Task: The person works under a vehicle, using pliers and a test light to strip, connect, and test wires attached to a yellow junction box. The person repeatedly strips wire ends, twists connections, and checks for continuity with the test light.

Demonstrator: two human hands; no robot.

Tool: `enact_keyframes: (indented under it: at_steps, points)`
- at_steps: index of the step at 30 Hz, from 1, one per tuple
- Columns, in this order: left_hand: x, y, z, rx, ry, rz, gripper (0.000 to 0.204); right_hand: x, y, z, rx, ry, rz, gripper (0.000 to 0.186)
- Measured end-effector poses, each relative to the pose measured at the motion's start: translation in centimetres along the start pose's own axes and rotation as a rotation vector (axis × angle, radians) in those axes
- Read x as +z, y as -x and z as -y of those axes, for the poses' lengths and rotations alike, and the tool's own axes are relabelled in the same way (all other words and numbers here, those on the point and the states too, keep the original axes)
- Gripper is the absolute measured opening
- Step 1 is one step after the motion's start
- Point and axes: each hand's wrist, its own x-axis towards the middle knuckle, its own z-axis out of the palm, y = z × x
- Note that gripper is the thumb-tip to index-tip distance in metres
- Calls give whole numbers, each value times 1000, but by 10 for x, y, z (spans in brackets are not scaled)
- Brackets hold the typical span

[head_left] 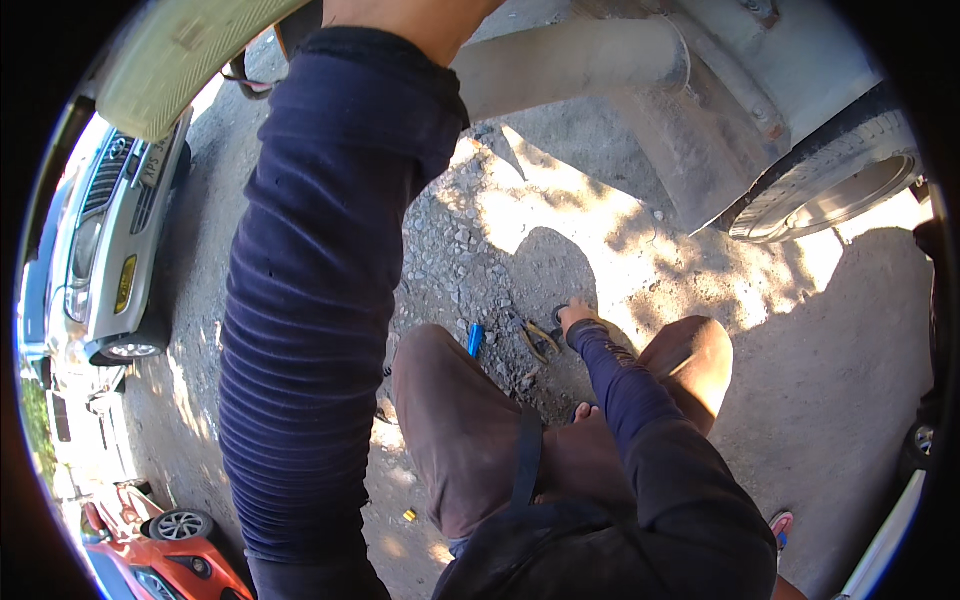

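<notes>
My left arm, in a dark blue sleeve, reaches up past the upper edge. Only the wrist end of my left hand (412, 22) shows, beside the vehicle's underside; its fingers are out of view. Down at the gravel, my right hand (577, 314) is closed at a small dark ring-shaped thing (558, 315), whose kind is too small to tell. Just left of that hand lie pliers with yellow handles (541, 343). Farther left, near my knee, a bright blue stick-shaped thing (475, 340) rests on the ground.
Overhead run a grey metal pipe (575, 65) and a pale ridged panel (185, 60). A vehicle tyre (830, 175) stands at the right. Parked at the left are a silver car (115, 240) and a red car (180, 565). A small yellow thing (410, 515) lies on the dirt.
</notes>
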Motion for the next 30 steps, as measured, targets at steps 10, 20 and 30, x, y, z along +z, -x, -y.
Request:
enact_keyframes:
  at_steps: [10,20,30]
  points:
    - [-4,19,12,522,-442,-212,42,-55,13,7,138,-105,-147,31]
    - [-26,174,35,-286,142,189,22,-237,230,34,-797,-2192,-61,18]
    - [-36,200,15,-184,216,155,33,-302,277,90,-1017,-2144,-374,44]
